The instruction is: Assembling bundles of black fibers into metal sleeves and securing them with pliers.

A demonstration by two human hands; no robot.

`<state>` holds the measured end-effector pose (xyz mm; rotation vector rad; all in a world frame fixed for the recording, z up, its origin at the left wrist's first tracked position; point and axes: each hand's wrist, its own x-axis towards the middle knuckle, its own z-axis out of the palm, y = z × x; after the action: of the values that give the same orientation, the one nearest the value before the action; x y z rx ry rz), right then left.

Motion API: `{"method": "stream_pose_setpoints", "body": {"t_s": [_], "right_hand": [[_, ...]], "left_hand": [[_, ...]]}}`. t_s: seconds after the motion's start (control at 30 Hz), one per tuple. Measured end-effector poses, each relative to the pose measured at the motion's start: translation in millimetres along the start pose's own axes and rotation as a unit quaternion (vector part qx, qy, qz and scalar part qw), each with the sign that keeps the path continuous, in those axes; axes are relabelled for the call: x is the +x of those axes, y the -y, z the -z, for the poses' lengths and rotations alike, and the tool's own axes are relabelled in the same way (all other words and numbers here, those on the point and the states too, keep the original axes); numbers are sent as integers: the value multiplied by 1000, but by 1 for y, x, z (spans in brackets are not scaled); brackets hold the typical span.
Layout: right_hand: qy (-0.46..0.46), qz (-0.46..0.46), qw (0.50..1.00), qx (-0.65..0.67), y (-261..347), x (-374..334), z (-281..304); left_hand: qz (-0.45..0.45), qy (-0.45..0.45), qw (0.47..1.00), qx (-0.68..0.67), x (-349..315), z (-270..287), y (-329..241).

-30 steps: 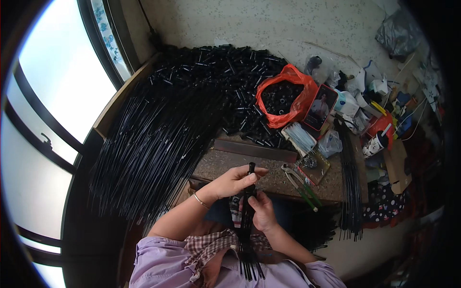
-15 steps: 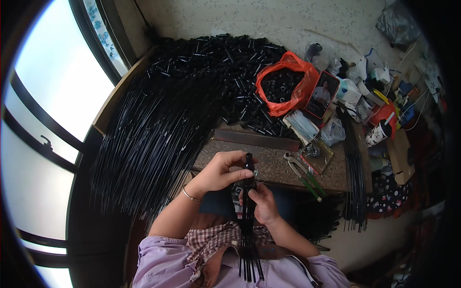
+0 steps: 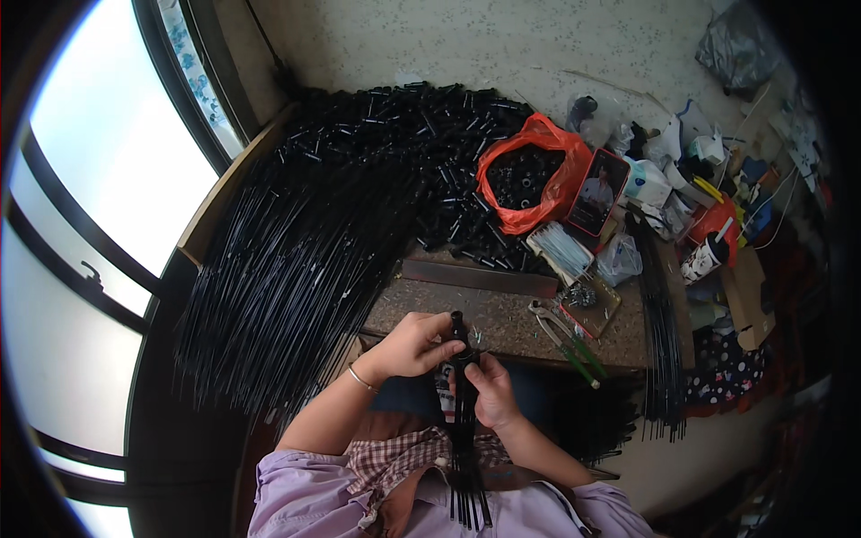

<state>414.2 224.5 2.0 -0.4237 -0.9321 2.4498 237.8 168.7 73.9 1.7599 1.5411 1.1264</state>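
Over my lap I hold a black umbrella frame (image 3: 464, 421), made of a tube-shaped runner with several thin ribs hanging down from it. My left hand (image 3: 414, 346) pinches the runner (image 3: 456, 319) near its top, thumb in front. Just below, my right hand (image 3: 492, 387) grips the upper ends of the ribs, with the thumb pressed on them. Its other fingers are partly hidden behind the frame. The ribs' lower ends spread out over my shirt.
Long black ribs (image 3: 269, 296) cover the table's left side. Black tubes (image 3: 395, 117) heap behind them. A red bag (image 3: 538, 220) of small black rings, a phone (image 3: 596, 193), green-handled pliers (image 3: 570, 345), a metal bar (image 3: 475, 277) and a cup (image 3: 705, 260) lie rightward.
Both hands and the frame sit slightly lower in the picture, and so does the whole table, as the view has tilted. The grip on the frame looks much the same.
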Motion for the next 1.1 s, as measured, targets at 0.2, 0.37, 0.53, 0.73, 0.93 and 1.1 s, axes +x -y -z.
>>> {"method": "stream_pose_setpoints", "body": {"t_s": [0.2, 0.37, 0.53, 0.73, 0.93, 1.1], "right_hand": [[39, 19, 999, -23, -3, -5, -6], [43, 26, 998, -43, -1, -6, -1], [83, -17, 996, -23, 11, -7, -2], [96, -19, 995, -14, 11, -8, 8], [76, 14, 997, -11, 11, -7, 14], [171, -19, 984, 53, 12, -7, 11]], "left_hand": [[-1, 25, 976, -217, -6, 0, 0], [20, 28, 992, -119, -5, 6, -14], [35, -32, 974, -220, -8, -9, -24], [143, -37, 936, -320, -19, -16, -25], [-10, -56, 943, -329, -28, -40, 3], [-43, -93, 894, -436, -21, -48, 10]]}}
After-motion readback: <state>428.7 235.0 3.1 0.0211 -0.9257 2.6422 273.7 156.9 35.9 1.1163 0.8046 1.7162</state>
